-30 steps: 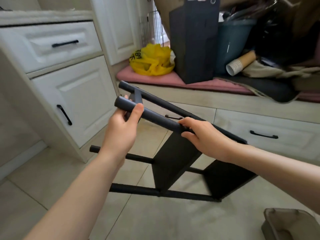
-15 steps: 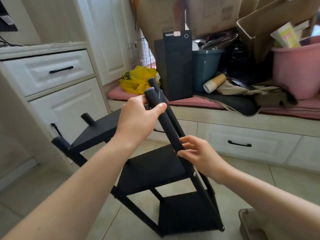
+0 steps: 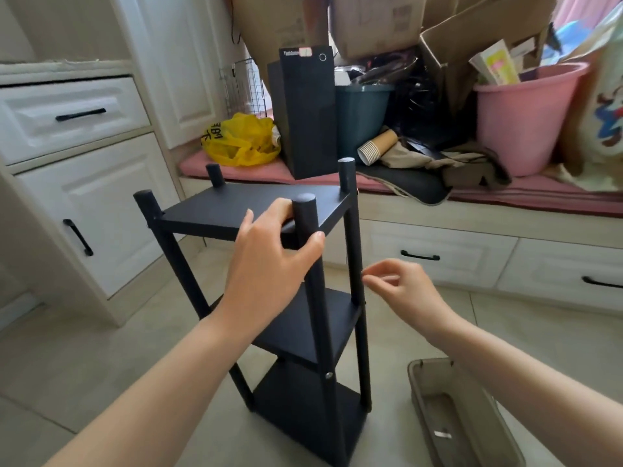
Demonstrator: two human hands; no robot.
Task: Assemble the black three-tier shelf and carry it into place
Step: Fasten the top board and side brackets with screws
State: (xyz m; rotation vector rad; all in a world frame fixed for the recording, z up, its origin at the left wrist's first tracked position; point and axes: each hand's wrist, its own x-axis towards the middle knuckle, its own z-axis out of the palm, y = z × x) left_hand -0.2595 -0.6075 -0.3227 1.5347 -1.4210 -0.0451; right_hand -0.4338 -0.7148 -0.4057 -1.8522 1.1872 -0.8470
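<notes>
Found the black three-tier shelf (image 3: 236,207) standing upright on the tiled floor (image 3: 101,348), all three boards fitted between four posts. Saw the left hand (image 3: 269,264) wrapped round the near post (image 3: 323,332) just under the top board, thumb on one side and fingers on the other. Saw the right hand (image 3: 401,288) beside the far right post (image 3: 353,247), fingers loosely bent, holding nothing; could not tell through the blur whether the fingertips touched it. Judged the frame light and stiff enough for a two-handed lift, yet tall, narrow and easy to tip; best gripped on two posts just beneath the top board. Noted tight edges: the bench (image 3: 472,224) with its drawers close behind, the white cabinet (image 3: 84,203) to the left, a beige tray (image 3: 455,416) on the floor near the right feet. Judged the near-left floor the freest way out.
</notes>
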